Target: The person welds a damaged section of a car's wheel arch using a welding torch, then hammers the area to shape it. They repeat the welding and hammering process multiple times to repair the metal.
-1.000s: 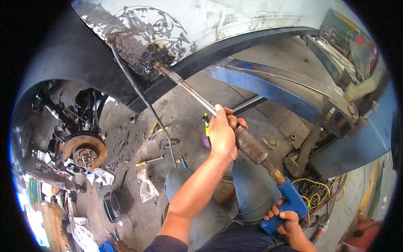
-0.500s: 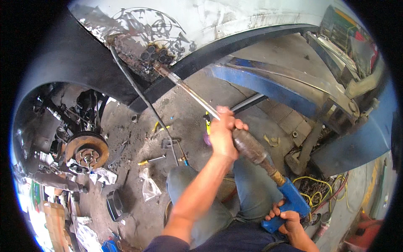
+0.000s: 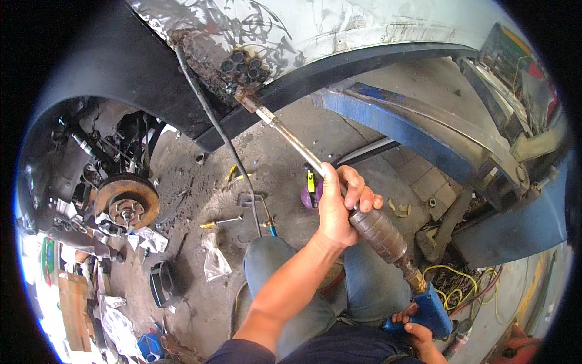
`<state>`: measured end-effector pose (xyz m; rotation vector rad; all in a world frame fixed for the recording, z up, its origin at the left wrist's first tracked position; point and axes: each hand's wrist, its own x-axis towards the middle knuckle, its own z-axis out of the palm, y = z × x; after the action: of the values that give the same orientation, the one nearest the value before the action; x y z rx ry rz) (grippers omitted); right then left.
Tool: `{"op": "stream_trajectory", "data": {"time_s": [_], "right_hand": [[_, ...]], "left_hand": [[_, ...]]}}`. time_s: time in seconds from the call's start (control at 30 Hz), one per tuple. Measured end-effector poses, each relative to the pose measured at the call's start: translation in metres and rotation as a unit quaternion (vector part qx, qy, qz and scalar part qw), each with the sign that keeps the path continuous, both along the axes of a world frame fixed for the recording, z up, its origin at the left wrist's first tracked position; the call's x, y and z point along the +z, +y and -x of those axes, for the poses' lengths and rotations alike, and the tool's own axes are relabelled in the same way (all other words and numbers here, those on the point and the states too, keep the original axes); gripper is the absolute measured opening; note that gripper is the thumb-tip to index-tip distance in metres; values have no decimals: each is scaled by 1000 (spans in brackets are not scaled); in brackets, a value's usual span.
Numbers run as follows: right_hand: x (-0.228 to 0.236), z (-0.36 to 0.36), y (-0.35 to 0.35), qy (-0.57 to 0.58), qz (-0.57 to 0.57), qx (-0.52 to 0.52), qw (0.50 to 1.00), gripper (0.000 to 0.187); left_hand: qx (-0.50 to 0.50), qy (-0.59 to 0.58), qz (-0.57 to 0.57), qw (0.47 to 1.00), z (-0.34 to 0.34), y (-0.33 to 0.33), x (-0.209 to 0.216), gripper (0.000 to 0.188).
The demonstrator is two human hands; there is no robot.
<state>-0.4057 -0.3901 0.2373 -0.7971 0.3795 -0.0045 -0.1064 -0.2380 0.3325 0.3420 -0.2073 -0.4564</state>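
A long slide hammer (image 3: pixel 291 139) runs diagonally from the car's panel to my lap. Its rusty tip lies at the panel's lower edge, just below a cluster of dark round rings (image 3: pixel 240 65) on scorched, ground metal. My left hand (image 3: pixel 341 206) is closed around the shaft, fingers curled against the upper end of the thick sliding weight (image 3: pixel 379 234). At the lower right, my right hand (image 3: pixel 414 323) grips the blue pistol-shaped handle (image 3: pixel 434 312). A thin dark hose or rod (image 3: pixel 209 115) hangs from the panel to the left of the shaft.
A blue lift arm (image 3: pixel 400 124) extends on the right. On the left is an exposed brake disc (image 3: pixel 126 203) in the wheel arch. The floor holds a yellow-handled screwdriver (image 3: pixel 221 222), a plastic bag (image 3: pixel 215 261) and a purple-and-yellow item (image 3: pixel 311 191). Yellow hose (image 3: pixel 458 285) coils at right.
The whole view has shifted, so the scene sits further right and lower. The fingers of my left hand now lie more loosely around the shaft. My right hand stays on the handle.
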Motion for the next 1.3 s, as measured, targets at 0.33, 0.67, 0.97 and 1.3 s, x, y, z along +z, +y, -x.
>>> {"op": "stream_trajectory", "data": {"time_s": [0.33, 0.67, 0.97, 1.3], "right_hand": [[2, -8, -1, 12, -30, 7, 999, 39], [5, -21, 9, 40, -39, -22, 998, 43], [10, -25, 8, 16, -61, -7, 998, 47], [10, -7, 7, 140, 216, 120, 959, 35]], "left_hand": [[39, 42, -56, 997, -5, 0, 4, 52], [40, 34, -47, 998, -20, 4, 7, 51], [93, 41, -100, 990, -15, -1, 18, 53], [-144, -40, 220, 964, -21, 19, 5, 58]]}}
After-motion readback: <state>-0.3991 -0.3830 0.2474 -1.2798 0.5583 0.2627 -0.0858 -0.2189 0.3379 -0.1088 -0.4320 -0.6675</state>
